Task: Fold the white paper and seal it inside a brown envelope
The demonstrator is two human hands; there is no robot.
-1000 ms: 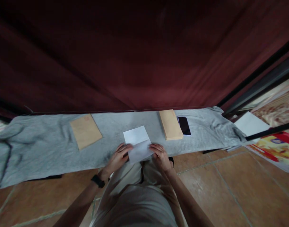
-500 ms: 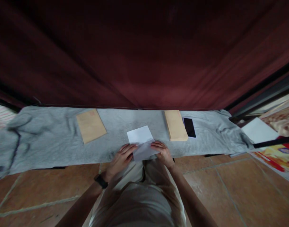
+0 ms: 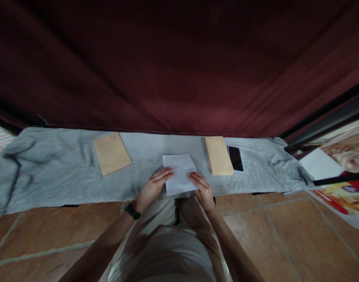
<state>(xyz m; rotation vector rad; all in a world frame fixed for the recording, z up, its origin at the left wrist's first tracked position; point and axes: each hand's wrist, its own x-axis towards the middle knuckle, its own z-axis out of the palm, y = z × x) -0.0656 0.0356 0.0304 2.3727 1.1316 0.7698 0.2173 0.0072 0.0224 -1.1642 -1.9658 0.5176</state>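
A white sheet of paper (image 3: 181, 172) lies nearly flat near the front edge of the grey cloth, between my two hands. It looks folded, but the number of layers is hard to tell. My left hand (image 3: 153, 185) grips its left edge, fingers pressed together over the top. On the opposite edge my right hand (image 3: 204, 192) holds the paper the same way, its thumb hidden. Left of the paper rests a single brown envelope (image 3: 112, 155), set at a slant. To the right sits a stack of brown envelopes (image 3: 219, 156).
Touching the stack's right side is a dark-screened phone (image 3: 235, 158). Grey cloth (image 3: 64, 168) covers the long narrow surface, and a dark red curtain (image 3: 173, 78) hangs behind it. At the far right are a white sheet (image 3: 320, 163) and a colourful printed package (image 3: 343, 199).
The near part of the paper, raised as a flap before, now lies over the far part. Both hands stay at its edges, and the left has shifted slightly toward the right and away from me.
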